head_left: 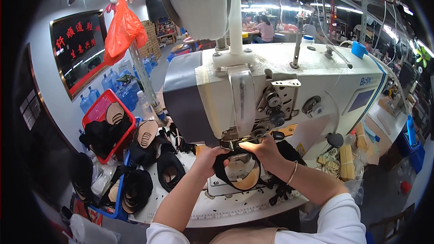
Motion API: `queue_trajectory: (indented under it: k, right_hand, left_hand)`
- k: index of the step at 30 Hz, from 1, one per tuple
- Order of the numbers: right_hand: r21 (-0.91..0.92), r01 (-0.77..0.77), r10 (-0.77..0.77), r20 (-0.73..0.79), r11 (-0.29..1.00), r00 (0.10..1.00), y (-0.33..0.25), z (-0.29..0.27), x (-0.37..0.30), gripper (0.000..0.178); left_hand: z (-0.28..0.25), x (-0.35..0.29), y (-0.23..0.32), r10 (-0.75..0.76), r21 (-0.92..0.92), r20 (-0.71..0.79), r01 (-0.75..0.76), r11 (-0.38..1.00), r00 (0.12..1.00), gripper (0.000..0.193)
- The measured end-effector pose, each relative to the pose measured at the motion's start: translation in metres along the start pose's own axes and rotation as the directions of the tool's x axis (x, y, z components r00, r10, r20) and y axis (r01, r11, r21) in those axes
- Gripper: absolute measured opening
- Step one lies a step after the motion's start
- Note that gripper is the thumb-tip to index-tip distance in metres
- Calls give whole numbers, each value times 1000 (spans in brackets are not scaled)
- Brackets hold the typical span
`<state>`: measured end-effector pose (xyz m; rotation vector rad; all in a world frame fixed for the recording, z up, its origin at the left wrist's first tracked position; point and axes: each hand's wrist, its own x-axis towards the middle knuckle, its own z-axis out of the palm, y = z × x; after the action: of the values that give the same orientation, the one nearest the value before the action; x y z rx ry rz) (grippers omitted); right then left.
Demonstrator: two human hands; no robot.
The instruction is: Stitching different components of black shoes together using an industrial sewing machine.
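A black shoe upper (pixel 220 171) with a beige lining is curved into a ring under the needle area of a white and grey sewing machine (pixel 334 79). My left hand (pixel 209 160) grips its left upper edge. On the opposite side my right hand (pixel 262 152) holds the same piece, thumb pointing inward close to the presser foot. The machine head partly hides the fingertips. More black material lies bunched beside my right wrist. Left of my left forearm, another black upper (pixel 171 171) rests on the white machine table (pixel 212 217).
At the left, a red basket (pixel 135 124) and a blue basket (pixel 118 208) hold black uppers with beige insides. Bundles of cream strips (pixel 347 162) lie right of the machine. An orange plastic bag (pixel 123 31) hangs from a metal post near blue water bottles (pixel 108 83). People sit working far behind.
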<state>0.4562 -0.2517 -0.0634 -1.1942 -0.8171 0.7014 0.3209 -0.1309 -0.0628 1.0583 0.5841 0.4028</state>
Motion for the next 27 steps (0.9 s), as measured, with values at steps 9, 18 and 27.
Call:
queue_trajectory:
  k: [9,18,27]
  right_hand:
    - [-42,18,-19,-31,999,999,3,2,1,18]
    - [-79,100,-101,-15,992,995,10,-2,2,16]
    - [231,-204,187,94,951,978,60,-87,47,11]
  left_hand:
    - [-1,1,-3,-4,-38,11,5,999,1000,14]
    - [-9,5,-2,44,22,98,-46,999,994,13]
    - [-12,16,10,259,233,122,-281,931,958,33]
